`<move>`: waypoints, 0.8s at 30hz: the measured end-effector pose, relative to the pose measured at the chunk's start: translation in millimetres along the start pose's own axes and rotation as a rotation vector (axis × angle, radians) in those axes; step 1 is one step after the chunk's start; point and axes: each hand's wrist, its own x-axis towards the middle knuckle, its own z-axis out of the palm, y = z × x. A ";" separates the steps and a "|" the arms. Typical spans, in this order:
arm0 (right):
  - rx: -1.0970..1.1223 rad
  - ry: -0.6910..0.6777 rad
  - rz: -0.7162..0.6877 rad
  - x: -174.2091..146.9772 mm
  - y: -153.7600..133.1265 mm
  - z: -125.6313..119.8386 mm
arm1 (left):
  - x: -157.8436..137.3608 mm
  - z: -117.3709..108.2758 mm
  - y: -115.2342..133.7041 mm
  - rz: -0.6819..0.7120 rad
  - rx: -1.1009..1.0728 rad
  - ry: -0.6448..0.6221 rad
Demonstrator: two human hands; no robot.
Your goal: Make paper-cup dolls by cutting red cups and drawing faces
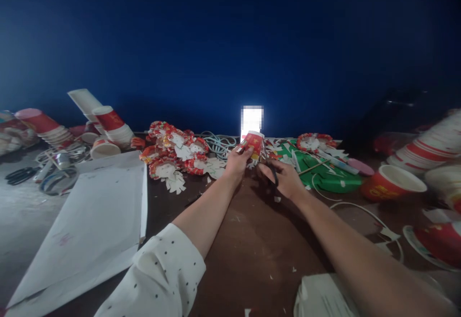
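A red paper cup [254,142] with yellow print is held by my left hand [238,159], its fingers closed round the side. My right hand [284,178] grips dark-handled scissors [274,175], and the blades point up beside the cup's right side. Where the blades meet the paper is too small to make out. Left of my hands lies a heap of cut red-and-white paper pieces [176,151], with white leaf-like shapes among them. To the right, another red paper ring [315,141] rests on a green sheet [333,180].
Stacked paper cups stand at the left [110,127] and right [421,149]. One red cup [392,182] sits near the right stack. A large white board [104,216] covers the left side. A bright screen [252,117] glows behind the cup. Paper scraps dot the brown table [248,249].
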 end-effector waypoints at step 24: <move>-0.025 -0.302 0.217 9.8 2.9 -65.6 | 6.6 -7.4 -2.6 -0.048 0.133 -0.049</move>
